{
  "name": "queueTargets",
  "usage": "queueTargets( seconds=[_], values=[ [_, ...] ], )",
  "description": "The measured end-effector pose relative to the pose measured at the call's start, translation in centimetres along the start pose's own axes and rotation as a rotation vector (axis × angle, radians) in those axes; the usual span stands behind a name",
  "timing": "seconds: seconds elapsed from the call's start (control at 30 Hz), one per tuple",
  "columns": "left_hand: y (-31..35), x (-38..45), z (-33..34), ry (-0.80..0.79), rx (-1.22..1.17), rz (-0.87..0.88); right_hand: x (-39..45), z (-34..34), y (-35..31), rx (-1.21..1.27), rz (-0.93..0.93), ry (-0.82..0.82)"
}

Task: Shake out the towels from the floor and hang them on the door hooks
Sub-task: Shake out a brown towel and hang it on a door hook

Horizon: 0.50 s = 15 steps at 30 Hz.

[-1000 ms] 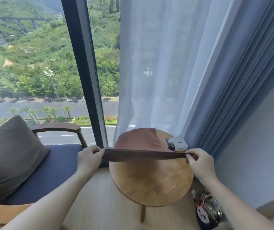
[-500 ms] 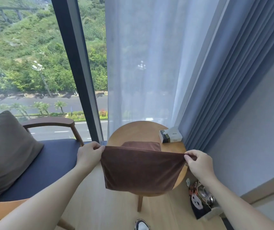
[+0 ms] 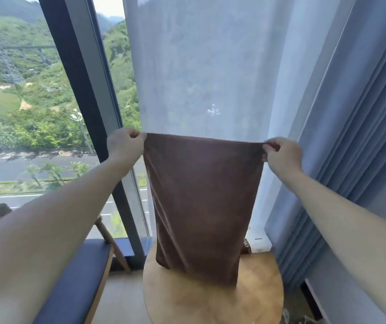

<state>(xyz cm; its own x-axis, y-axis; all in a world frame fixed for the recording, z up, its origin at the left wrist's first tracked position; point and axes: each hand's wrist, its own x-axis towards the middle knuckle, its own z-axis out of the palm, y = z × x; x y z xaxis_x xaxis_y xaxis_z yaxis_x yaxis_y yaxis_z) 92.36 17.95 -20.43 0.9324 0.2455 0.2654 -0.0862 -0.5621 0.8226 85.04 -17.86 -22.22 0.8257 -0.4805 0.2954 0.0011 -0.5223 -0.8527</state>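
Observation:
A brown towel [image 3: 201, 202] hangs full length in front of me, stretched flat between both hands at about chest height. My left hand [image 3: 124, 146] pinches its top left corner. My right hand [image 3: 283, 155] pinches its top right corner. The towel's lower edge hangs just above a round wooden side table [image 3: 210, 305]. No door or hooks are in view.
A sheer white curtain [image 3: 206, 66] and a grey-blue drape [image 3: 355, 113] hang behind the towel. A dark window frame [image 3: 86, 90] stands to the left. An armchair with a blue seat [image 3: 79, 281] is at lower left. A small white box [image 3: 257, 242] sits on the table, partly hidden.
Both hands have lifted the towel from table height up to chest height. It has unfolded from a flat fold and now hangs down its full length.

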Motion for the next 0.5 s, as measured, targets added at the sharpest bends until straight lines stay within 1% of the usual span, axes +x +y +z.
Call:
queueTargets(
  seconds=[0.07,0.13,0.23,0.33,0.5],
  values=[
    [4.2,2.6,-1.7,0.093,-0.082,0.065,3.0,-1.9,-4.7,0.070,-0.095,0.093],
    [7.9,3.5,-3.3,0.168,-0.143,0.145,4.6,-4.1,-8.4,0.133,-0.177,0.159],
    [10.2,3.3,-4.7,0.242,-0.180,0.219,4.3,-6.5,-10.9,0.146,-0.248,0.193],
    [9.2,1.1,-5.2,0.228,-0.161,0.231,1.4,-7.7,-10.3,0.106,-0.253,0.171],
    [4.2,-4.7,-5.2,0.160,-0.120,0.169,-4.6,-7.8,-5.9,0.009,-0.199,0.080]
  ],
)
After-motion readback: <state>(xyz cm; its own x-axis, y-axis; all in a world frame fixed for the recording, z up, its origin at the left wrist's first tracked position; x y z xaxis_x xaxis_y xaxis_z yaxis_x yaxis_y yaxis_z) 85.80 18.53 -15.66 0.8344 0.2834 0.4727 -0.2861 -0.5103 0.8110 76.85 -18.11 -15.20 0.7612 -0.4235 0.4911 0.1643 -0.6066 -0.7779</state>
